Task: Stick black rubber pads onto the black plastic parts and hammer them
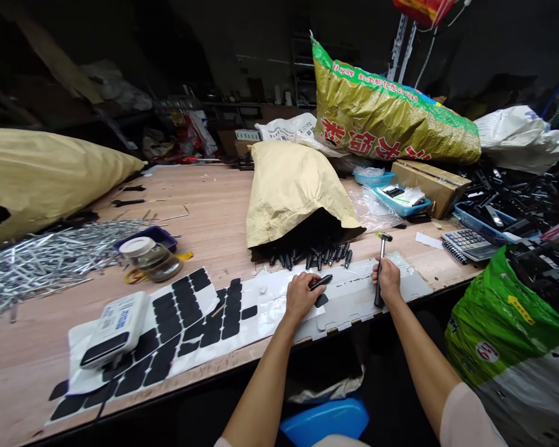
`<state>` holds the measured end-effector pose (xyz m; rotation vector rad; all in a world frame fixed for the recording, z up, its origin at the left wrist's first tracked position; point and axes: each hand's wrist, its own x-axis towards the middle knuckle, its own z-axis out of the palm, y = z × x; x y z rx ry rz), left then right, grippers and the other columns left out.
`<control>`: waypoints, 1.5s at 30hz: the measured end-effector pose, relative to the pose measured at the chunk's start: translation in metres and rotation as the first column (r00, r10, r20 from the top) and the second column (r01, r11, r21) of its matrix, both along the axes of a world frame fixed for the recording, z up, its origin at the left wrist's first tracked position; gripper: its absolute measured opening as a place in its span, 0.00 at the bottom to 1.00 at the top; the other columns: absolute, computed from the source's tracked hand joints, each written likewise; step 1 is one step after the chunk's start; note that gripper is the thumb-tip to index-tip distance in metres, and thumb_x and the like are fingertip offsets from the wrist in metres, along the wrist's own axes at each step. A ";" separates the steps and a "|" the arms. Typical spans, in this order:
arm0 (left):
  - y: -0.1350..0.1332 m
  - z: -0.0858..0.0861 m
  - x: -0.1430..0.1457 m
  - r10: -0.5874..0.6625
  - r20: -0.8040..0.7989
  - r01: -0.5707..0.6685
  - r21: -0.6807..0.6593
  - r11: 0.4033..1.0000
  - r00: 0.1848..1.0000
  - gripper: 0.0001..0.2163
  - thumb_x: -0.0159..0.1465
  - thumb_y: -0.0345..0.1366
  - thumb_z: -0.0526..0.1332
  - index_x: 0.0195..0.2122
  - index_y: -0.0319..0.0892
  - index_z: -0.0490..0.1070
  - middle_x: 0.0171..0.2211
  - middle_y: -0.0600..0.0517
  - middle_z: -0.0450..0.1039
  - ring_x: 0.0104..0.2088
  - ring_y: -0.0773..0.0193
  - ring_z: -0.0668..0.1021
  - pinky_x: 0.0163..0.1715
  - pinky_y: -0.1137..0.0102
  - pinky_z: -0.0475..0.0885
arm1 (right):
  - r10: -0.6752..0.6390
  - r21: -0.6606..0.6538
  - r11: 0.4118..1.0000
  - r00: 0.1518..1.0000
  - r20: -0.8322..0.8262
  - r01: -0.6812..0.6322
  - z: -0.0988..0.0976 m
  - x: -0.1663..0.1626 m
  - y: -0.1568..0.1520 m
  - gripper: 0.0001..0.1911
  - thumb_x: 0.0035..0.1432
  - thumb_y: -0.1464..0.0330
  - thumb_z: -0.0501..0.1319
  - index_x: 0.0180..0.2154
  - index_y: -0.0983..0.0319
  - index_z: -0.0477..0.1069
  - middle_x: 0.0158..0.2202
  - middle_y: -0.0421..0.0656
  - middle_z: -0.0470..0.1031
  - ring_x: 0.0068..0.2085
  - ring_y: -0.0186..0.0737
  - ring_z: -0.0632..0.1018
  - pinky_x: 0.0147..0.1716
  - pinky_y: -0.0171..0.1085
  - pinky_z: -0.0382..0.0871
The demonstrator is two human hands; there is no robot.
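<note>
In the head view my left hand (302,293) is closed on a short black cylindrical part (321,282) with a tapered tip, held low over the table's front edge. A black sticker (322,300) lies just beneath it. My right hand (387,277) grips the handle of a small hammer (383,246), its head pointing up and away from me. Under both hands is a pale grey plate (354,304). Several similar black parts (326,254) lie at the mouth of a brown paper bag (289,192) beyond my hands.
Sheets of black stickers (181,304) spread leftward beneath a white box-shaped device (116,326). A lidded jar (151,259) and a heap of metal rods (65,254) stand farther left. At right are a calculator (470,244), blue baskets (403,202) and a green sack (494,323).
</note>
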<state>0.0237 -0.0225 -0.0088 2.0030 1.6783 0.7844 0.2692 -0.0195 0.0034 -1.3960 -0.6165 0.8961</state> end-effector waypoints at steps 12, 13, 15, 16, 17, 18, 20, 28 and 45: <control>-0.004 0.005 0.002 0.013 0.008 -0.013 -0.036 0.999 1.000 0.07 0.60 0.36 0.66 0.40 0.48 0.79 0.40 0.53 0.76 0.44 0.58 0.73 0.46 0.64 0.64 | 0.349 -0.080 0.894 0.573 0.742 -0.442 0.015 -0.038 -0.089 0.17 0.65 0.60 0.54 0.38 0.62 0.78 0.31 0.45 0.79 0.32 0.43 0.79 0.32 0.37 0.73; -0.004 0.005 0.002 0.009 0.012 -0.008 -0.035 0.999 1.000 0.07 0.60 0.36 0.66 0.41 0.47 0.79 0.40 0.53 0.76 0.44 0.58 0.73 0.46 0.64 0.65 | 0.322 -0.065 0.896 0.544 0.775 -0.438 0.012 -0.039 -0.089 0.17 0.65 0.61 0.54 0.41 0.62 0.78 0.34 0.46 0.81 0.35 0.45 0.80 0.36 0.38 0.74; -0.004 0.005 0.003 0.002 0.020 -0.002 -0.035 0.999 1.000 0.07 0.61 0.36 0.66 0.41 0.47 0.79 0.39 0.53 0.76 0.44 0.58 0.73 0.46 0.65 0.65 | 0.264 -0.036 0.906 0.497 0.827 -0.422 0.005 -0.040 -0.087 0.18 0.66 0.62 0.52 0.45 0.62 0.78 0.40 0.49 0.81 0.41 0.47 0.81 0.42 0.40 0.75; -0.004 0.005 0.003 0.003 0.021 -0.002 -0.036 0.999 1.000 0.07 0.61 0.36 0.66 0.41 0.47 0.79 0.39 0.53 0.76 0.44 0.58 0.73 0.45 0.65 0.65 | 0.243 -0.031 0.910 0.471 0.848 -0.414 0.002 -0.040 -0.086 0.18 0.67 0.62 0.52 0.46 0.62 0.78 0.42 0.50 0.81 0.43 0.48 0.81 0.44 0.41 0.74; -0.003 0.006 0.003 0.005 0.018 -0.004 -0.038 0.999 1.000 0.07 0.61 0.36 0.66 0.41 0.47 0.79 0.39 0.53 0.76 0.44 0.58 0.73 0.45 0.65 0.65 | 0.233 -0.037 0.912 0.442 0.866 -0.408 0.000 -0.039 -0.085 0.18 0.67 0.63 0.52 0.47 0.62 0.77 0.43 0.50 0.81 0.45 0.48 0.81 0.46 0.42 0.74; -0.003 0.006 0.003 0.008 0.013 -0.008 -0.040 0.999 1.000 0.07 0.61 0.35 0.66 0.41 0.47 0.79 0.39 0.53 0.76 0.44 0.58 0.73 0.46 0.64 0.65 | 0.233 -0.052 0.913 0.412 0.881 -0.405 -0.002 -0.039 -0.084 0.18 0.67 0.63 0.51 0.47 0.61 0.77 0.44 0.50 0.81 0.45 0.48 0.81 0.46 0.42 0.74; -0.003 0.007 0.003 0.010 0.002 -0.010 -0.045 0.999 1.000 0.08 0.60 0.35 0.66 0.41 0.47 0.79 0.39 0.53 0.76 0.44 0.58 0.73 0.46 0.64 0.64 | 0.249 -0.089 0.909 0.360 0.899 -0.407 -0.003 -0.039 -0.083 0.17 0.67 0.65 0.51 0.46 0.61 0.77 0.43 0.49 0.81 0.44 0.47 0.81 0.46 0.42 0.75; -0.003 0.003 0.003 0.013 0.017 -0.012 -0.056 0.998 1.000 0.07 0.60 0.35 0.67 0.40 0.48 0.79 0.39 0.53 0.76 0.45 0.58 0.72 0.47 0.64 0.64 | 0.241 -0.067 0.883 0.328 0.913 -0.464 0.002 -0.050 -0.084 0.17 0.69 0.65 0.51 0.48 0.61 0.76 0.42 0.49 0.81 0.44 0.47 0.82 0.46 0.41 0.75; -0.003 0.004 0.003 0.014 0.031 -0.011 -0.085 0.996 0.999 0.07 0.60 0.36 0.66 0.40 0.49 0.79 0.39 0.53 0.75 0.45 0.58 0.72 0.47 0.64 0.64 | 0.246 -0.098 0.893 0.292 0.924 -0.439 0.005 -0.048 -0.081 0.17 0.69 0.65 0.51 0.49 0.61 0.76 0.44 0.49 0.81 0.45 0.46 0.82 0.46 0.40 0.75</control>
